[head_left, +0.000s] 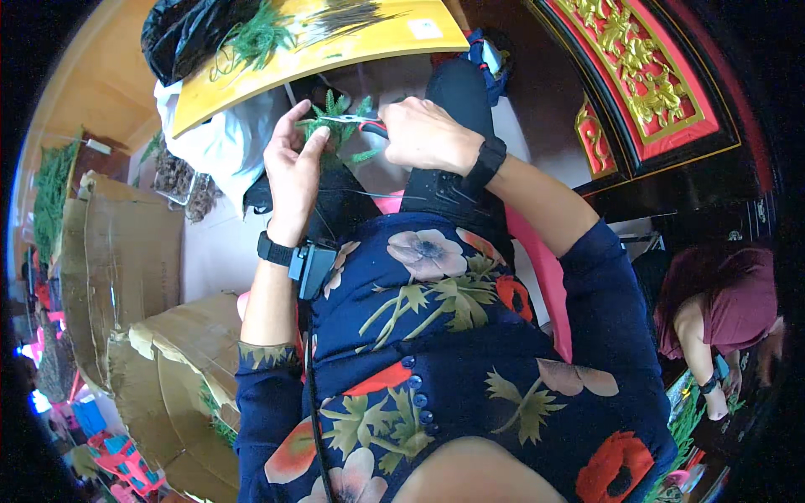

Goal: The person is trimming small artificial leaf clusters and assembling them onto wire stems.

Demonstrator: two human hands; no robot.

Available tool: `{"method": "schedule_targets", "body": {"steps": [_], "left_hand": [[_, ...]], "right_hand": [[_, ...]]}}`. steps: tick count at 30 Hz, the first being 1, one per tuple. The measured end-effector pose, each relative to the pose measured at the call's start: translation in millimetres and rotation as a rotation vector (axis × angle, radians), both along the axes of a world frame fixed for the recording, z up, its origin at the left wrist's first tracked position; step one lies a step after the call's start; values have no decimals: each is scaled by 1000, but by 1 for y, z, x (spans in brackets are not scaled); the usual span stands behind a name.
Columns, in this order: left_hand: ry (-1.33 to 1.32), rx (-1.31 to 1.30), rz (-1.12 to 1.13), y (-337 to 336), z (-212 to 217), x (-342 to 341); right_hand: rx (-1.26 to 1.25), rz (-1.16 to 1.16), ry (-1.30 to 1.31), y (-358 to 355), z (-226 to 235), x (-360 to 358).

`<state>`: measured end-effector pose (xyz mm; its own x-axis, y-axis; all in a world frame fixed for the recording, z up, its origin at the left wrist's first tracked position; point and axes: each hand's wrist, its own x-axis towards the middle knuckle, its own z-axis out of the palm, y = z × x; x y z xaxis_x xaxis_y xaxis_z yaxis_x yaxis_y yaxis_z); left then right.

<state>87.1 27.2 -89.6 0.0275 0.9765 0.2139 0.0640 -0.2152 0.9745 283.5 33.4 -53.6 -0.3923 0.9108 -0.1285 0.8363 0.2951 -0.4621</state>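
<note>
Between the thumb and fingers of my left hand (293,168) is a green artificial fern sprig (335,105), held over my lap just below the yellow tabletop. My right hand (428,134) is closed around the red and black handles of pliers (342,118). Their metal jaws lie across the sprig, close to my left fingertips. Whether the jaws are pressed together on a stem is too small to tell. Thin dark wire runs below my left hand, across my lap.
On the yellow tabletop (402,49) lie green artificial fronds (262,38) and dark thin stems (352,17). A black plastic bag (184,38) and white bag (222,142) flank it. Cardboard boxes (126,251) stand left. At right are a carved panel (646,84) and another person (725,302) handling greenery.
</note>
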Motion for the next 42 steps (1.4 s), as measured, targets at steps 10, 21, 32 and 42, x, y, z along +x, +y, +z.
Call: {"method": "schedule_targets", "body": {"steps": [10,21,32,42], "left_hand": [[138,119,71,1,3,-2],[-136,-40,-46,3,0,-2],[89,18,11,-2,12,0],[84,98,43,0,3,0]], "right_hand": [[-38,-9,53,-4,2,-4],[-30,28,98,8,-7,7],[-63,7,37,7,0,3],[23,-1,133,0,-1,-2]]}}
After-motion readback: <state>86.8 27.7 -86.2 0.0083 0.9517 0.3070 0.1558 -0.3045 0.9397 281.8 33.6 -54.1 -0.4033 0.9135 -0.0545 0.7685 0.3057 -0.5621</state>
